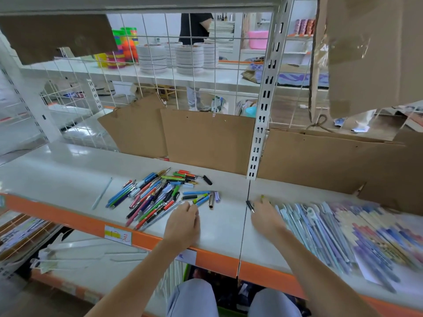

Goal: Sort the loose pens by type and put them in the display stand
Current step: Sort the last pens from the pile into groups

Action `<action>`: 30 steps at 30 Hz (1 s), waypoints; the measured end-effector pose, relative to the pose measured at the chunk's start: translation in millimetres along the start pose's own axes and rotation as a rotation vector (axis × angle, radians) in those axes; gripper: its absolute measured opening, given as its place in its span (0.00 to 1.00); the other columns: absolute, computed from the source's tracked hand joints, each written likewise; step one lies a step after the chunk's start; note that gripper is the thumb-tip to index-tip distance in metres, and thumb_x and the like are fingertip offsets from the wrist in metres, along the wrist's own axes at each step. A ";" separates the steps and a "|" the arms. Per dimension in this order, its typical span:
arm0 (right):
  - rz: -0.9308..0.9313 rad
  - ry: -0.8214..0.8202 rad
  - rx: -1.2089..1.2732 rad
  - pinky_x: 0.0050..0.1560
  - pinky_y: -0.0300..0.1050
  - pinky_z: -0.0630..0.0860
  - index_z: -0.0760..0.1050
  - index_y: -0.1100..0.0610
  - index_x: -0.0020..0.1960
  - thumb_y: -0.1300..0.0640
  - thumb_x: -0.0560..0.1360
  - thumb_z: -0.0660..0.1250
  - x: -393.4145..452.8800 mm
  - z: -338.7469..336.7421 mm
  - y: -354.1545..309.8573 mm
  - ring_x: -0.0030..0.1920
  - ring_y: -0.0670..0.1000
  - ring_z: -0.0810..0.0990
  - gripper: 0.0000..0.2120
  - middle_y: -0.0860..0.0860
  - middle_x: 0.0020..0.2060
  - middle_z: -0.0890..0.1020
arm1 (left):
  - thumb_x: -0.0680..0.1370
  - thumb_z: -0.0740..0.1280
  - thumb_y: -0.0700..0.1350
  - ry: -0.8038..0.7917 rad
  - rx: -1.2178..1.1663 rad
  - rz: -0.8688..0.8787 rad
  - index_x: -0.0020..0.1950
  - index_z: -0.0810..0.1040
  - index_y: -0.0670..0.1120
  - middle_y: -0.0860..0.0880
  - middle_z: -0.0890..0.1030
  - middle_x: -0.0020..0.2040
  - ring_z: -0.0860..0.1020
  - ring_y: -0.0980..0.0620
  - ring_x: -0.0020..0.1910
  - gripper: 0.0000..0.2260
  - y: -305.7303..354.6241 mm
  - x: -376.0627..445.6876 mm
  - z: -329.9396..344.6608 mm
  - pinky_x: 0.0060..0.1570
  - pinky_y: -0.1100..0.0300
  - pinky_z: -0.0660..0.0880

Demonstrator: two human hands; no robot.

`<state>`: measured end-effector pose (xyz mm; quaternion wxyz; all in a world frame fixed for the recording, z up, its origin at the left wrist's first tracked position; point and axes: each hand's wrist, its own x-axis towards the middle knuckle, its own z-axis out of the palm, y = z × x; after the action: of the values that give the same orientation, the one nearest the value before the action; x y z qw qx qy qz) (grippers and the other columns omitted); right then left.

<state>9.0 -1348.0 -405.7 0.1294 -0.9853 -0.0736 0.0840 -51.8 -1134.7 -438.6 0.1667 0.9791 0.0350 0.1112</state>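
Note:
A heap of loose pens (155, 193) in blue, green, red, pink and black lies on the white shelf (68, 177). My left hand (183, 223) reaches into the heap's right edge, its fingertips touching a yellow-green and blue pen (201, 199). To the right, my right hand (265, 216) rests on the shelf and grips a dark pen (250, 205), whose silver tip sticks out to the left. A yellow-green tip (262, 197) shows above its fingers. One pale pen (103, 193) lies alone at the left. A black cap (207, 180) sits behind the heap.
Rows of packaged pastel pens (332, 232) cover the shelf's right side. Cardboard sheets (206, 138) lean against the wire grid at the back, beside a white upright post (258, 138). The shelf has an orange front edge (80, 220). A person stands beyond the grid.

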 end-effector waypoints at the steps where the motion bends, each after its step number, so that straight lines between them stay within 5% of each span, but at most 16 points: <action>1: 0.021 0.011 -0.018 0.53 0.48 0.72 0.64 0.62 0.66 0.67 0.77 0.54 -1.0 -0.3 1.9 0.61 0.59 0.73 0.17 0.59 0.66 0.66 | 0.81 0.57 0.46 0.011 -0.012 -0.009 0.55 0.74 0.44 0.49 0.74 0.50 0.72 0.52 0.46 0.10 -2.4 0.1 1.8 0.45 0.63 0.68; 8: -0.084 0.029 0.036 0.40 0.43 0.72 0.64 0.60 0.61 0.64 0.76 0.57 -1.2 7.4 -31.7 0.49 0.55 0.72 0.14 0.57 0.60 0.67 | 0.79 0.60 0.44 0.051 -0.143 -0.088 0.51 0.75 0.44 0.49 0.73 0.48 0.72 0.53 0.46 0.06 -7.3 -1.9 4.5 0.47 0.62 0.70; 12: -0.199 0.049 0.214 0.47 0.45 0.69 0.69 0.57 0.58 0.61 0.78 0.55 -6.2 32.1 -76.0 0.51 0.56 0.76 0.10 0.54 0.57 0.72 | 0.79 0.59 0.44 0.078 -0.127 -0.104 0.50 0.75 0.44 0.49 0.74 0.48 0.72 0.53 0.45 0.07 -6.1 -5.4 2.9 0.45 0.62 0.70; 18: -0.252 0.098 0.111 0.48 0.42 0.71 0.69 0.53 0.60 0.56 0.81 0.52 -5.5 60.8 -82.2 0.53 0.51 0.77 0.11 0.49 0.57 0.74 | 0.79 0.61 0.43 0.034 -0.261 -0.140 0.51 0.76 0.45 0.49 0.76 0.50 0.73 0.55 0.46 0.05 -19.2 3.4 -6.8 0.45 0.67 0.67; 24: -0.272 0.124 0.112 0.44 0.40 0.70 0.68 0.53 0.60 0.56 0.81 0.52 -1.4 65.4 -80.3 0.50 0.50 0.78 0.11 0.48 0.55 0.74 | 0.79 0.61 0.47 0.159 0.050 -0.227 0.54 0.74 0.46 0.50 0.70 0.52 0.68 0.53 0.53 0.07 -66.1 -4.1 -23.3 0.55 0.61 0.66; 30: -0.277 0.128 0.132 0.42 0.39 0.68 0.69 0.53 0.60 0.56 0.81 0.52 0.4 67.6 -77.9 0.49 0.50 0.77 0.11 0.48 0.55 0.74 | 0.80 0.58 0.51 0.069 0.160 -0.256 0.54 0.75 0.47 0.49 0.69 0.54 0.67 0.52 0.56 0.10 -69.6 -5.3 -22.2 0.60 0.57 0.65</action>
<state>-12.8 -1257.1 -449.3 0.2085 -0.9585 -0.1945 0.0070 -64.2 -1062.6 -442.6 0.0995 0.9724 0.1740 0.1196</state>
